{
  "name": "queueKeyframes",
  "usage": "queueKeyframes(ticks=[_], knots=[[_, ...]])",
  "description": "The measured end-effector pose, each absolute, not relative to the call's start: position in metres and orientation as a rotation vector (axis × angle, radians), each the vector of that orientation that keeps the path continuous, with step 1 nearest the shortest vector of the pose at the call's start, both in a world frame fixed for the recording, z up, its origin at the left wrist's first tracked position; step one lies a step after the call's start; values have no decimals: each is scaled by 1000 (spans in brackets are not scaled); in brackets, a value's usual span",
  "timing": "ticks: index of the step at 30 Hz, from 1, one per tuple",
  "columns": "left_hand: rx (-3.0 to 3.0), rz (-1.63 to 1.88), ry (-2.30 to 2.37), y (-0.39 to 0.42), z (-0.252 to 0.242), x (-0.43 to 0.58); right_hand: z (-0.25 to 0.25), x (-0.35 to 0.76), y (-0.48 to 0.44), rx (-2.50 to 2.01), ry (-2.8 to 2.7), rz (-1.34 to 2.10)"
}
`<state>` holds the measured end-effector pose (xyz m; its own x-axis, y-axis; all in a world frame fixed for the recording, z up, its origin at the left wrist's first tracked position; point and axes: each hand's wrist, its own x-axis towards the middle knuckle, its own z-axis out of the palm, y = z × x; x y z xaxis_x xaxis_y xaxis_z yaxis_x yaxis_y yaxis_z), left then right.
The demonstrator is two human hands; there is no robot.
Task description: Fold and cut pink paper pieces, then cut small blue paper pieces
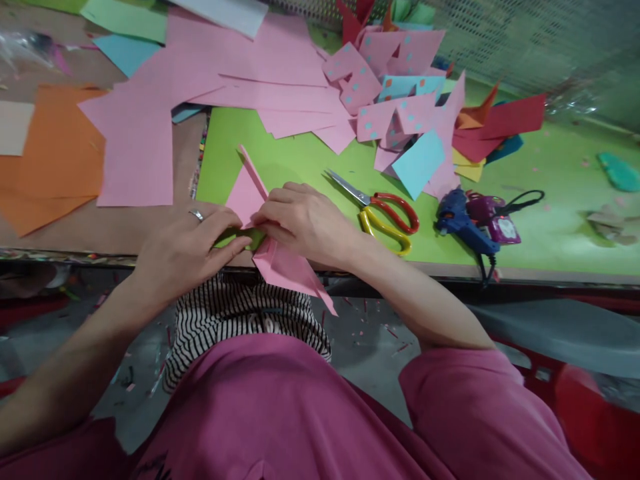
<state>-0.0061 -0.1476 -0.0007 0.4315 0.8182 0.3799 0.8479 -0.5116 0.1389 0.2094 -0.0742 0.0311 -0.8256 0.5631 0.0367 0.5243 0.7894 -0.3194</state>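
A folded piece of pink paper (285,268) lies across the near table edge, with one pointed end on the green surface and the other hanging over the edge. My left hand (193,239), with a silver ring on it, pinches the paper's left side between thumb and fingers. Pressed on the middle of the paper is my right hand (305,220), its fingers closed over a fold. Just right of that hand lie scissors (377,207) with one red and one yellow handle, their blades nearly together. The paper under my fingers is partly hidden.
Pink sheets (240,60) spread along the back left, beside orange sheets (65,147). Folded dotted pink pieces (400,113) pile up behind the scissors. A blue glue gun (465,220) rests at the right near a purple object (493,217). A grey stool (565,327) stands below the edge.
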Motion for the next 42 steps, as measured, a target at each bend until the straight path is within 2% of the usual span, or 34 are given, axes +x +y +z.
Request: queueKeyframes(ticks=[10, 23, 42], knots=[[-2608, -903, -1919, -143, 0, 1, 18, 226, -70, -729, -2668, 488], [-2547, -693, -2109, -135, 10, 9, 15, 237, -66, -780, -2602, 582], [-2485, -662, -2268, -133, 13, 16, 14, 234, -57, -697, -2730, 477]])
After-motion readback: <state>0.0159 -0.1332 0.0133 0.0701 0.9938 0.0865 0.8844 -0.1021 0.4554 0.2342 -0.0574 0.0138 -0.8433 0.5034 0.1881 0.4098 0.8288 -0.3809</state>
